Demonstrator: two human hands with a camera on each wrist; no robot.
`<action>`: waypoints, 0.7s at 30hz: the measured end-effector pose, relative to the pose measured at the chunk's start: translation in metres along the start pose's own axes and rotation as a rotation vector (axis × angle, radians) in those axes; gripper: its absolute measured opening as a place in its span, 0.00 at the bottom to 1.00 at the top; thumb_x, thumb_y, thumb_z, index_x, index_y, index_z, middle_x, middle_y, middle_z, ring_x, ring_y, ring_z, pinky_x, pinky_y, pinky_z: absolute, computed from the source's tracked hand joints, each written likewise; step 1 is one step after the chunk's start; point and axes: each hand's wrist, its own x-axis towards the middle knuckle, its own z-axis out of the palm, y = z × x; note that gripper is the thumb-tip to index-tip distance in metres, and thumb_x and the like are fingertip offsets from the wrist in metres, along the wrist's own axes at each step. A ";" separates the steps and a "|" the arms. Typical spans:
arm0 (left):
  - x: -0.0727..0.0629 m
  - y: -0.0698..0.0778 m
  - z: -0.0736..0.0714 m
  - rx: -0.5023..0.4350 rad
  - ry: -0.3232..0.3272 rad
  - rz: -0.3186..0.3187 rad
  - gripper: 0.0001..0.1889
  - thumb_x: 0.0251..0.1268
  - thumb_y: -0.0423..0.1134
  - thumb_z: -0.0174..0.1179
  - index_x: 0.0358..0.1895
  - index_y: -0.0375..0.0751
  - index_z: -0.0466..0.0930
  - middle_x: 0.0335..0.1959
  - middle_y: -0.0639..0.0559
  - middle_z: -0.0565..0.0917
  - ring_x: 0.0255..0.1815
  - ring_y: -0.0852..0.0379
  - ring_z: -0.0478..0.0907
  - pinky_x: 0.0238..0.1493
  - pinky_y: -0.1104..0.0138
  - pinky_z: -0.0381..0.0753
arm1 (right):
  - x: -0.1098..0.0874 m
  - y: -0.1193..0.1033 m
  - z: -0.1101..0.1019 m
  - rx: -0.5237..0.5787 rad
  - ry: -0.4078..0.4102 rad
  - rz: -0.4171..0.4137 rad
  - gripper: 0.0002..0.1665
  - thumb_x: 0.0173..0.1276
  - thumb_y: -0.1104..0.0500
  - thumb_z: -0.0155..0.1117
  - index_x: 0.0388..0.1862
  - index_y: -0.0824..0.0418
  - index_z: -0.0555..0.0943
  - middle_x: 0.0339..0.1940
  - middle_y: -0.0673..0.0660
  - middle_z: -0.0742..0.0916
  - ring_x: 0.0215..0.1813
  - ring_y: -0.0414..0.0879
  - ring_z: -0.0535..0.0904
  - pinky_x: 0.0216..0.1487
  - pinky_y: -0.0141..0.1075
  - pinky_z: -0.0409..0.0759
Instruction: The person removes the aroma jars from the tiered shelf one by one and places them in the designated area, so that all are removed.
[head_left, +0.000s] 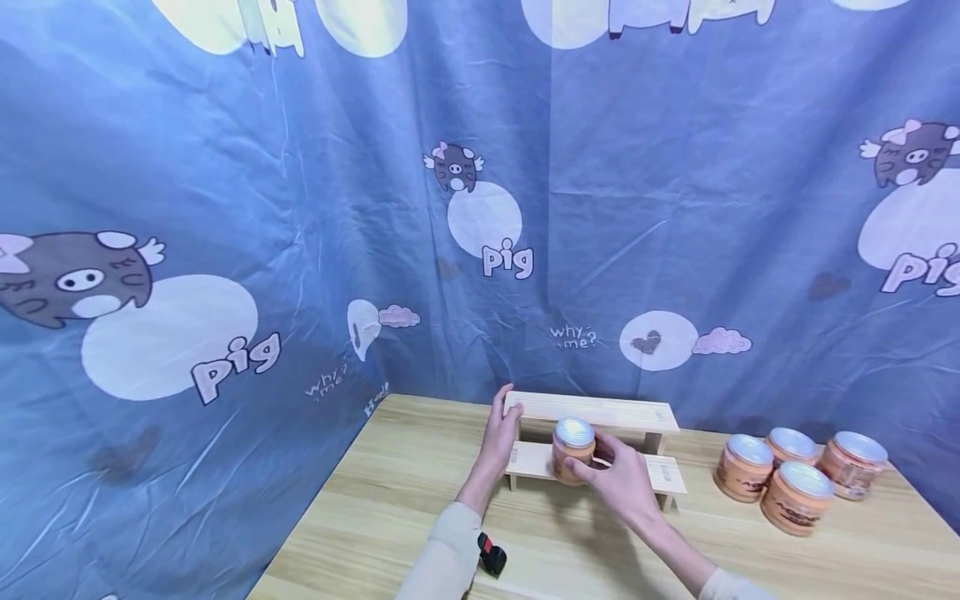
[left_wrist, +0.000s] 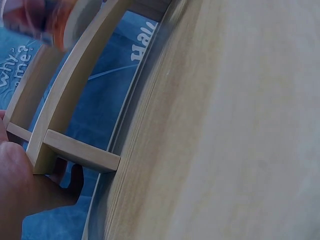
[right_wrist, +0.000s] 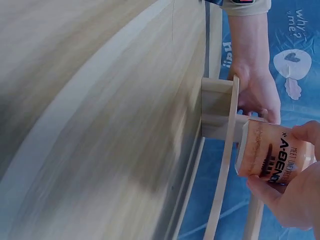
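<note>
A two-step wooden rack [head_left: 592,408] stands on the table, its upper step behind the lower one [head_left: 534,457]. My left hand [head_left: 498,437] grips the rack's left end, thumb by the upper step; in the left wrist view, fingers of that hand [left_wrist: 30,185] curl behind the wood. In my right hand [head_left: 622,479] is an orange jar [head_left: 573,454] with a silvery ribbed lid, pinched between thumb and fingers. The jar is upright, close over the middle of the lower step. Dark lettering on the jar [right_wrist: 272,152] shows in the right wrist view.
Several similar jars [head_left: 798,500] stand grouped on the table [head_left: 390,475] to the right of the rack. A blue printed cloth [head_left: 480,333] hangs behind and at the left. A black strap piece [head_left: 492,557] sits by the left sleeve.
</note>
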 end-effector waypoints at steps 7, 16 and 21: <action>0.001 0.004 -0.005 0.011 -0.033 -0.005 0.31 0.75 0.46 0.55 0.78 0.45 0.61 0.73 0.37 0.66 0.67 0.44 0.68 0.70 0.46 0.62 | -0.012 -0.008 -0.038 -0.086 0.007 -0.004 0.38 0.60 0.57 0.80 0.65 0.73 0.76 0.52 0.72 0.86 0.52 0.61 0.85 0.45 0.31 0.84; 0.003 0.006 -0.007 0.008 -0.011 -0.004 0.31 0.75 0.47 0.54 0.78 0.45 0.61 0.71 0.37 0.68 0.66 0.44 0.69 0.69 0.46 0.62 | -0.027 -0.010 -0.090 -0.262 0.088 -0.003 0.41 0.60 0.49 0.80 0.64 0.72 0.77 0.51 0.71 0.86 0.48 0.48 0.86 0.39 0.25 0.82; -0.002 0.003 -0.004 0.004 -0.024 -0.018 0.32 0.74 0.46 0.55 0.78 0.46 0.61 0.64 0.39 0.74 0.63 0.45 0.70 0.68 0.48 0.63 | -0.048 0.000 -0.122 -0.323 0.147 0.057 0.45 0.59 0.46 0.81 0.66 0.71 0.76 0.54 0.73 0.84 0.42 0.20 0.74 0.37 0.21 0.79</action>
